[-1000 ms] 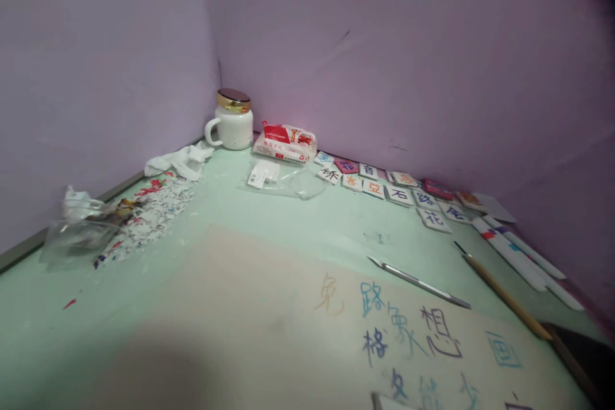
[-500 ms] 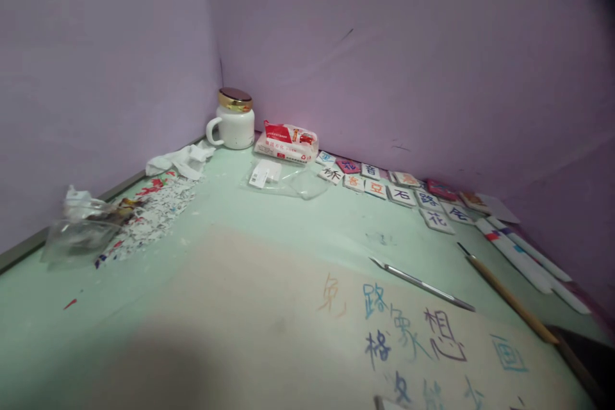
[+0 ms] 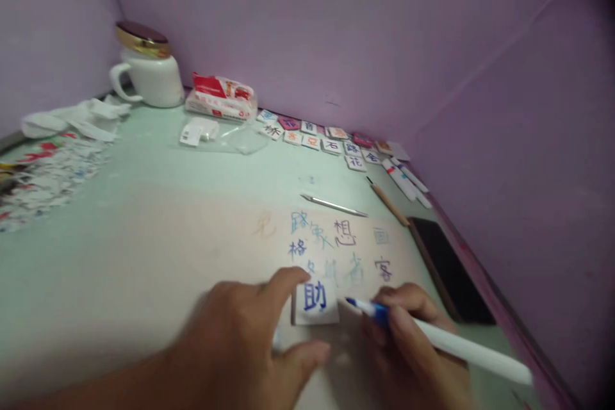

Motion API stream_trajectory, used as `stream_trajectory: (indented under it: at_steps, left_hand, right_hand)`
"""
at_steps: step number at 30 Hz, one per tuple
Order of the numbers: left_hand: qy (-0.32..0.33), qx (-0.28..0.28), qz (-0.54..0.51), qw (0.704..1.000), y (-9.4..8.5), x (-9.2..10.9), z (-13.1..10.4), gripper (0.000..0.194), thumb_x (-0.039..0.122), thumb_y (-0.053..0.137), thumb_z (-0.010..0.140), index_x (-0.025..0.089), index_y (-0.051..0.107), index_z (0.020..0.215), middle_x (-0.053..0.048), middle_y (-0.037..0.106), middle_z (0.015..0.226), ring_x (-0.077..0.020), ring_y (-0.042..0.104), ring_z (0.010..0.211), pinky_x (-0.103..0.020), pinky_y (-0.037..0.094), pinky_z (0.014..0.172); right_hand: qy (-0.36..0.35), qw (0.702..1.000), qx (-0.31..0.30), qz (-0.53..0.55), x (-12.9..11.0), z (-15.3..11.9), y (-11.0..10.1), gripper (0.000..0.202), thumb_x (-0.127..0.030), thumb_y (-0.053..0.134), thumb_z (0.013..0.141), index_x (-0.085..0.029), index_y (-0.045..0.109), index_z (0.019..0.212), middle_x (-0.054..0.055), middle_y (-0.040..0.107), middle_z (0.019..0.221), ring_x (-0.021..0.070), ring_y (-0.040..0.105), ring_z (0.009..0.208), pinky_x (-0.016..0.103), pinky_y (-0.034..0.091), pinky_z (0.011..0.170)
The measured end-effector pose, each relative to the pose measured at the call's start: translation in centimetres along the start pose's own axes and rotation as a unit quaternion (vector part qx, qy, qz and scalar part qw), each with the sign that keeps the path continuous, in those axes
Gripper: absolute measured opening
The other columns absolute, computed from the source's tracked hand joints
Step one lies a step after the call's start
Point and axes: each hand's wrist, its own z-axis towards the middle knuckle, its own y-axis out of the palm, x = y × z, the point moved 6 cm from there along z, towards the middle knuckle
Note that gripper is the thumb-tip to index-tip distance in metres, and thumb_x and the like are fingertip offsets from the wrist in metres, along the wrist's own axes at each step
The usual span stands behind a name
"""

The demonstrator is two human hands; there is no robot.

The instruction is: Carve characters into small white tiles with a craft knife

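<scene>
A small white square tile (image 3: 327, 315) bearing a dark blue character lies on the written-on paper sheet. My left hand (image 3: 245, 327) is at its left side, thumb and index finger spread. The index fingertip is at the tile's upper left corner, while the thumb is below the lower edge, seemingly apart from it. My right hand (image 3: 418, 339) grips a white marker (image 3: 480, 349) with a blue collar. Its dark tip points left, just off the tile's right edge. The other fingers of both hands are partly hidden.
Behind are a craft knife (image 3: 334, 205), a wooden-handled tool (image 3: 387, 202), several lettered tiles (image 3: 331, 145) and white markers (image 3: 398, 179). A phone (image 3: 449, 269) lies right. Further left stand a lidded mug (image 3: 156, 80), a red-white packet (image 3: 221, 99) and white shavings (image 3: 52, 182).
My view has turned right and down. Both hands, the lettered tile and the held marker are now in sight; before, just a tile's corner showed at the lower edge.
</scene>
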Motion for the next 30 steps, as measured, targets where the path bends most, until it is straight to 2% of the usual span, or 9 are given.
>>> stream_trajectory:
  at_steps: [3,6,9,11,14,18,22,27,30]
  left_hand:
    - [-0.002,-0.054,0.074,0.996,0.1,0.5,0.6,0.058,0.047,0.055,0.079,0.018,0.048,0.13,-0.005,0.068,0.067,-0.0266,0.066,0.061,-0.035,0.049,0.057]
    - [-0.017,-0.114,0.13,0.985,0.2,0.8,1.0,0.058,0.045,0.051,0.083,0.016,0.045,0.133,-0.008,0.071,0.072,-0.0311,0.068,0.069,-0.039,0.05,0.061]
    - [-0.018,-0.14,0.179,0.974,0.2,1.2,1.3,0.058,0.042,0.046,0.088,0.014,0.041,0.138,-0.012,0.073,0.081,-0.0321,0.069,0.074,-0.039,0.05,0.063]
    - [-0.011,-0.143,0.199,0.969,0.2,1.4,1.5,0.056,0.041,0.044,0.089,0.015,0.039,0.139,-0.012,0.073,0.084,-0.031,0.069,0.075,-0.038,0.049,0.063]
    - [0.002,-0.14,0.205,0.969,0.4,1.5,1.5,0.051,0.038,0.043,0.089,0.016,0.044,0.135,-0.011,0.073,0.083,-0.0289,0.069,0.072,-0.035,0.049,0.061]
    - [0.014,-0.129,0.191,0.973,0.5,1.7,1.3,0.044,0.035,0.042,0.088,0.016,0.048,0.128,-0.01,0.073,0.081,-0.0284,0.069,0.069,-0.035,0.049,0.059]
    - [0.017,-0.128,0.191,0.973,0.6,1.8,1.1,0.041,0.034,0.042,0.089,0.016,0.048,0.126,-0.01,0.073,0.081,-0.0294,0.069,0.07,-0.036,0.05,0.059]
    - [0.025,-0.128,0.18,0.975,0.6,2.0,1.0,0.041,0.032,0.041,0.09,0.013,0.047,0.126,-0.011,0.072,0.08,-0.0334,0.069,0.069,-0.042,0.051,0.059]
    - [0.024,-0.127,0.184,0.974,0.6,2.0,1.0,0.04,0.032,0.042,0.09,0.014,0.047,0.126,-0.011,0.072,0.08,-0.033,0.069,0.07,-0.041,0.052,0.059]
  right_hand:
    - [-0.019,0.999,0.031,-0.024,-0.1,0.5,0.2,0.019,-0.041,0.074,0.07,-0.024,0.066,0.074,-0.003,0.055,0.051,0.0114,0.048,0.044,0.022,0.039,0.04]
    - [-0.015,0.998,0.035,-0.053,-0.5,0.4,1.2,0.018,-0.037,0.077,0.066,-0.023,0.068,0.072,-0.002,0.057,0.05,0.0108,0.048,0.043,0.021,0.038,0.039]
    - [-0.009,0.997,0.063,-0.042,-0.7,-0.1,1.8,0.017,-0.036,0.077,0.065,-0.023,0.068,0.072,-0.002,0.06,0.054,0.0118,0.051,0.047,0.022,0.04,0.043]
    - [-0.011,0.997,0.069,-0.02,-0.6,-0.3,2.1,0.019,-0.039,0.074,0.069,-0.023,0.066,0.074,-0.003,0.059,0.054,0.0121,0.051,0.049,0.023,0.041,0.045]
    - [-0.021,0.999,0.044,0.001,-0.4,-0.1,2.7,0.021,-0.043,0.067,0.077,-0.022,0.062,0.076,-0.003,0.056,0.055,0.0116,0.049,0.049,0.023,0.039,0.047]
    - [-0.048,0.998,0.009,-0.043,-0.5,0.3,3.4,0.023,-0.042,0.06,0.083,-0.021,0.057,0.074,-0.004,0.052,0.056,0.011,0.046,0.05,0.024,0.036,0.048]
    - [-0.062,0.995,0.008,-0.076,-0.7,0.5,3.7,0.024,-0.041,0.058,0.085,-0.022,0.054,0.071,-0.005,0.049,0.055,0.0105,0.044,0.05,0.024,0.035,0.049]
    - [-0.093,0.989,0.005,-0.119,-0.8,0.6,3.7,0.021,-0.038,0.058,0.085,-0.021,0.056,0.072,-0.004,0.053,0.059,0.0121,0.048,0.055,0.025,0.037,0.052]
    - [-0.107,0.983,-0.016,-0.145,-0.7,0.8,3.7,0.02,-0.036,0.055,0.088,-0.021,0.056,0.074,-0.003,0.054,0.061,0.0124,0.049,0.056,0.025,0.037,0.051]
